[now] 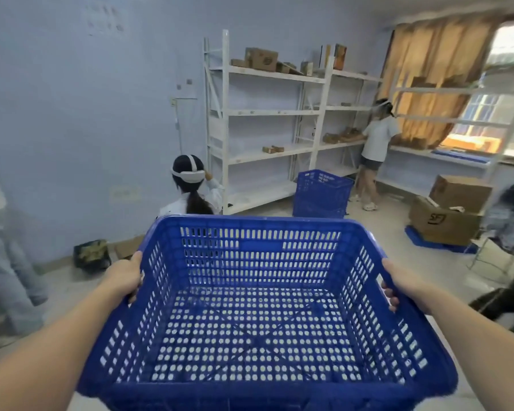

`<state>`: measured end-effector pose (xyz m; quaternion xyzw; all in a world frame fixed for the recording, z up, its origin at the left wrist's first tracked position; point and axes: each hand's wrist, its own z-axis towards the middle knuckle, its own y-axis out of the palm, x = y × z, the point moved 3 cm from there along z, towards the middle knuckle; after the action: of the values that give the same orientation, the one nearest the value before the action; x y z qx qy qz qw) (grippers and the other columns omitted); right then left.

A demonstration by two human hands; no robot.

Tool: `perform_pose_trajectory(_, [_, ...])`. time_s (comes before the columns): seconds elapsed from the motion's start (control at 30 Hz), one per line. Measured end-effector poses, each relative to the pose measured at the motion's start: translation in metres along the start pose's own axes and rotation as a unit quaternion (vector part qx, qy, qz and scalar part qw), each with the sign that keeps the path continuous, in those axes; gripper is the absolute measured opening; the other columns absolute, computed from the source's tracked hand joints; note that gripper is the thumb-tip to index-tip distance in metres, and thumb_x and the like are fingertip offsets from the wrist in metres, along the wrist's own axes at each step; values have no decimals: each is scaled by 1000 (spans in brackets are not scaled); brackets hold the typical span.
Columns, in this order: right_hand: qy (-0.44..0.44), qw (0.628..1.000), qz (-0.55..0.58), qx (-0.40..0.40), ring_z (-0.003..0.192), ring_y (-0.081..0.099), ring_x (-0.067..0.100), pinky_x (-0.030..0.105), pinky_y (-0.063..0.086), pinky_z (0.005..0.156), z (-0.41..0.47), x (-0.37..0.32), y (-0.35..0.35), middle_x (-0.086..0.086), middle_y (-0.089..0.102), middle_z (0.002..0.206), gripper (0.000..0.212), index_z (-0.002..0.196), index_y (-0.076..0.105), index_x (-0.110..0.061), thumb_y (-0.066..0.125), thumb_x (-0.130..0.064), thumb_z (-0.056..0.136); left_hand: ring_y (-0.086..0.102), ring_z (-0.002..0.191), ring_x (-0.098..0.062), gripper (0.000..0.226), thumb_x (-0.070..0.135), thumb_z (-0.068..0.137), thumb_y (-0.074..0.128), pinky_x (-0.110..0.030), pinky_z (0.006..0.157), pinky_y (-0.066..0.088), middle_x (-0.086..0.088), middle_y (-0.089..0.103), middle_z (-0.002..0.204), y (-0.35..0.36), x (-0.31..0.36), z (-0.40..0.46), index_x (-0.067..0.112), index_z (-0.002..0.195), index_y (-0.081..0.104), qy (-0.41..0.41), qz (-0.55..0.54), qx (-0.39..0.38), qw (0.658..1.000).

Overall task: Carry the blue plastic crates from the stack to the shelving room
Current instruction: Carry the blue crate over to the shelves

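I hold an empty blue plastic crate [258,390] level in front of me, its perforated floor showing the pale ground below. My left hand [125,277] grips the crate's left rim, fingers curled through the side. On the right rim, my right hand [404,284] does the same. A stack of blue crates [321,194] stands on the floor ahead, beside the white metal shelving [267,114] along the far wall.
A person wearing a headset [190,185] sits just beyond the crate. Another person [374,149] stands at the shelves. Cardboard boxes [448,215] rest on a blue pallet at right. A dark bag [91,255] lies by the left wall. A person's legs [9,280] stand at far left.
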<state>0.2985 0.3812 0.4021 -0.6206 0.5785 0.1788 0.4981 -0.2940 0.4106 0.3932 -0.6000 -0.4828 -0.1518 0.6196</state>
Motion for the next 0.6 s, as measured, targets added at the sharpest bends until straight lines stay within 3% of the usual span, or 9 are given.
perform_pose_trajectory(0.1, [25,999,28,35,41,36,23,29,43,44,16,4,-12,7,41,51,61,74,46,-7,34,-61,99,64,57,-29,79,48,106,21,-39,70,45,-18,70,57,27,44,39,-1,66,68,46,88,12,995])
perform_pose_trajectory(0.2, [38,995,55,77,40,36,22,29,41,45,36,2,-23,6,41,49,60,74,46,-8,35,-61,99,67,68,-34,64,39,107,23,-41,73,49,-21,72,72,61,88,80,-1,83,66,85,142,-17,986])
perform_pose_trajectory(0.3, [40,991,63,113,41,38,23,30,43,45,62,-11,-37,8,43,50,59,74,48,-7,35,-58,101,68,77,-35,65,45,106,18,-44,80,52,-19,73,84,101,118,125,2,97,65,108,168,-22,980])
perform_pose_trajectory(0.37, [47,990,59,123,42,39,21,29,44,44,89,-20,-46,8,44,52,58,75,49,-7,34,-56,102,68,74,-34,68,49,105,20,-43,79,51,-21,73,83,130,137,157,1,87,65,113,163,-29,980])
perform_pose_trajectory(0.47, [61,987,59,134,39,39,20,29,45,46,139,-32,-61,7,45,51,57,77,49,-8,34,-57,101,70,68,-33,86,57,103,18,-44,85,51,-19,72,63,174,166,202,-2,69,71,108,154,-45,981])
perform_pose_trajectory(0.6, [71,984,63,148,37,40,20,30,44,47,213,-58,-85,7,46,50,58,79,49,-7,36,-59,100,68,54,-31,84,53,104,21,-39,70,49,-14,67,48,224,210,252,-3,63,69,109,156,-60,980])
